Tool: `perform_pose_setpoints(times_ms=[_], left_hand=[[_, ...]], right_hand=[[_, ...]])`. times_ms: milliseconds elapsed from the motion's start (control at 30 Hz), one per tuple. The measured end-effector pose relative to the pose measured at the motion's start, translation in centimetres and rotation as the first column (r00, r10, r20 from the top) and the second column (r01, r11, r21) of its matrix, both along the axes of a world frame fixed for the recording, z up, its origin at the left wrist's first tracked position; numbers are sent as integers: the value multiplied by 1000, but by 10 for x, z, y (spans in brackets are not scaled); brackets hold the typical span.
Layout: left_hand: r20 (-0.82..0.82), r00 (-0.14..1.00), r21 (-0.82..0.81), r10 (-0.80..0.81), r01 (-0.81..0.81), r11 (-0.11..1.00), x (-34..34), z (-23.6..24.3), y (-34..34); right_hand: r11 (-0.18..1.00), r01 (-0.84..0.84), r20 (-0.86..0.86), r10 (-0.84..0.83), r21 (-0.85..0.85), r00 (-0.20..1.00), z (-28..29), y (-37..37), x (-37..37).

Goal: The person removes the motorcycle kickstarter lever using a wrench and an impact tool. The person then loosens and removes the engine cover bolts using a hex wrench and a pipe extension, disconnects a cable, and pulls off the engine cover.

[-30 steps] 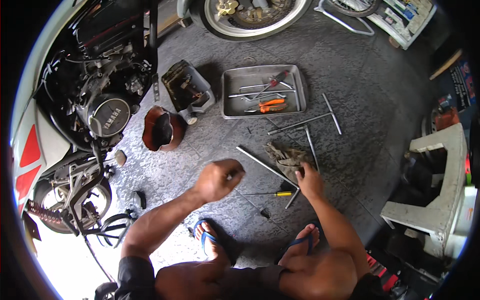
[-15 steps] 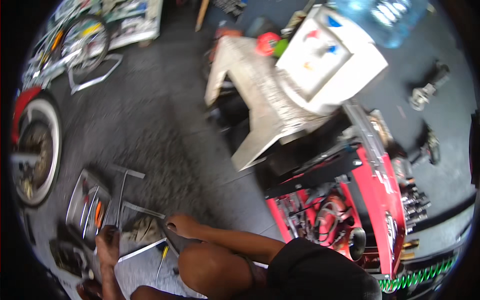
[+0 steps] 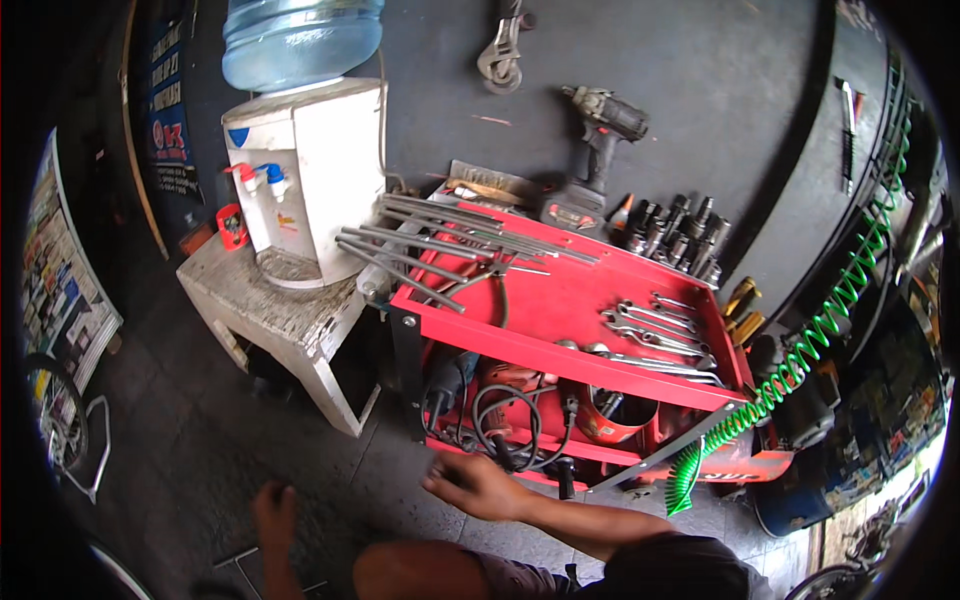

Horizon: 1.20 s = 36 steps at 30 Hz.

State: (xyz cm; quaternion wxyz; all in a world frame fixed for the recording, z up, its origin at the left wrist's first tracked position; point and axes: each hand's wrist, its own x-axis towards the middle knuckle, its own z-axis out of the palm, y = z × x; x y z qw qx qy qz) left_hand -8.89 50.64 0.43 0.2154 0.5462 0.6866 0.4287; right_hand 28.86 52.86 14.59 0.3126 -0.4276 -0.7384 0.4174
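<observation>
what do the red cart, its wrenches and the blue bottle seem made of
Red cart: probably painted sheet metal, fairly glossy, judging by its thin, straight edges and bolted corner.
Wrenches: likely steel, polished or chromed; they shine silver.
Blue bottle: most likely clear, tinted plastic; it looks see-through and ribbed.

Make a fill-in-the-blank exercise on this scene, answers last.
The person's ____ hand is nearer the red tool cart.
The water dispenser has one red tap and one ____ tap.
The wrenches lie on the cart's ____ shelf, not its lower one.
The coiled hose by the cart is coloured ____.

Missing words: right; blue; upper; green.
</observation>
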Motion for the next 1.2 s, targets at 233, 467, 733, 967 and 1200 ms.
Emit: perform_pose_setpoints(times_ms=[233, 467, 733, 967, 1200], left_hand=[[84, 990, 22, -111, 110, 994, 48, -28, 4], [254, 967, -180, 10, 37, 983, 31, -85, -41], [396, 878, -135, 269, -234, 963, -92, -241, -113], [431, 810, -267, 398, -307, 913, -90, -184, -121], [409, 772, -362, 486, -352, 863, -96, -184, -113]], right_hand=[[825, 338, 98, -422, 452, 901, 147, -24, 100], [338, 599, 42, -891, 726, 452, 247, 81, 251], [517, 550, 344, -854, 656, 392, 239, 124, 255], [872, 320, 740, -486, 371, 465, 240, 86, 218], [989, 118, 850, -136, 87, 508, 213, 67, 207]])
